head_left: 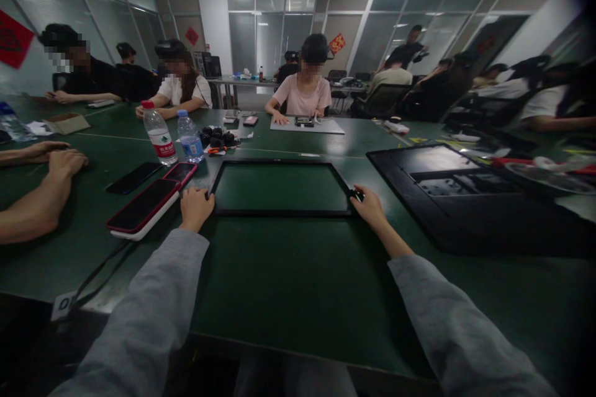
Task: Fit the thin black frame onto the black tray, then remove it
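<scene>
A thin black rectangular frame (284, 213), like a screen bezel, is in front of me, the green tabletop showing through its opening. My left hand (196, 208) is closed on its left side, fingers curled over the bar. On the opposite side, my right hand (371, 206) grips the right bar near the lower corner. A small dark piece shows at the right fingertips; whether it belongs to the frame I cannot tell. Just left of my left hand is a red-edged phone (144, 206) on a white base, with a black phone (134, 178) beyond it.
Two water bottles, one red-capped (161, 139) and one blue-capped (190, 141), stand behind the phones, beside a black cluster (218, 136). A large black panel (410, 198) lies on the right. Another person's arms (41, 192) rest at left; a person in pink (302, 93) sits opposite.
</scene>
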Motion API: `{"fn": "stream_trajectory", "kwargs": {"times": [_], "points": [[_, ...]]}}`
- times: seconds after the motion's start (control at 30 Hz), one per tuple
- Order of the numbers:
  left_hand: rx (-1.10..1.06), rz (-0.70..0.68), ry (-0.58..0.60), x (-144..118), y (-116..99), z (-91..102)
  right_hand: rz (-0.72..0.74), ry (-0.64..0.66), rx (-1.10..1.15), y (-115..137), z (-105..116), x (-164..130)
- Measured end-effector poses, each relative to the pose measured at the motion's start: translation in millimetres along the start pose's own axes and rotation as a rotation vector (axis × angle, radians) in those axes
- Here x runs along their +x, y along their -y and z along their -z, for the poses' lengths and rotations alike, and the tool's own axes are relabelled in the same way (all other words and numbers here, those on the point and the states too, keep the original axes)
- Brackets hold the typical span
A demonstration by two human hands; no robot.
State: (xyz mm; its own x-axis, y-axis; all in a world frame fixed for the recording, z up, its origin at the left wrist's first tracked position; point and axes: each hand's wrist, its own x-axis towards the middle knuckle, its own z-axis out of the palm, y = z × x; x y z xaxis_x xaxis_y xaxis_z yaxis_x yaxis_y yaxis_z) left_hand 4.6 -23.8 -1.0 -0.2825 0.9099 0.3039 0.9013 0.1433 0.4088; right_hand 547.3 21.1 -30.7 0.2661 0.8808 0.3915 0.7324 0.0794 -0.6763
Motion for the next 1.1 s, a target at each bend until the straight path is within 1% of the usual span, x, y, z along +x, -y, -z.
{"fn": "stream_trajectory", "kwargs": {"times": [0.17,0.27,0.33,0.4,0.47,0.53,0.63,0.73,0.83,0.93,1.0,1.03,1.1], "points": [[-0.009,-0.007,-0.018,-2,-8,2.3,0.065,-0.037,-0.068,-2,-4,0],[-0.056,-0.08,0.022,-2,-15,5.0,0.094,-0.029,-0.092,-8,-6,1],[-0.114,-0.153,0.105,-4,-20,7.6,0.102,-0.015,-0.09,-11,-6,2],[-0.173,-0.221,0.224,-6,-23,10.6,0.095,-0.001,-0.061,-10,-5,2],[-0.201,-0.285,0.334,-8,-25,13.6,0.06,0.001,-0.012,-6,-2,1],[-0.198,-0.351,0.396,-9,-24,15.5,0.017,0.006,0.027,-1,1,-2],[-0.197,-0.394,0.415,-8,-23,15.3,-0.004,0.032,0.037,5,4,-5],[-0.203,-0.373,0.37,-6,-21,12.7,0.036,0.04,0.018,7,4,-6],[-0.208,-0.345,0.308,-5,-20,11.0,0.07,-0.036,0.003,10,6,-7],[-0.243,-0.288,0.264,-5,-21,10.8,0.102,-0.17,-0.053,14,16,-8],[-0.306,-0.239,0.244,-4,-22,10.7,0.135,-0.276,-0.133,9,31,-9],[-0.346,-0.217,0.235,-4,-22,10.5,0.144,-0.335,-0.179,3,41,-8],[-0.432,-0.182,0.217,-3,-22,9.9,0.118,-0.467,-0.267,-19,69,-7]]}}
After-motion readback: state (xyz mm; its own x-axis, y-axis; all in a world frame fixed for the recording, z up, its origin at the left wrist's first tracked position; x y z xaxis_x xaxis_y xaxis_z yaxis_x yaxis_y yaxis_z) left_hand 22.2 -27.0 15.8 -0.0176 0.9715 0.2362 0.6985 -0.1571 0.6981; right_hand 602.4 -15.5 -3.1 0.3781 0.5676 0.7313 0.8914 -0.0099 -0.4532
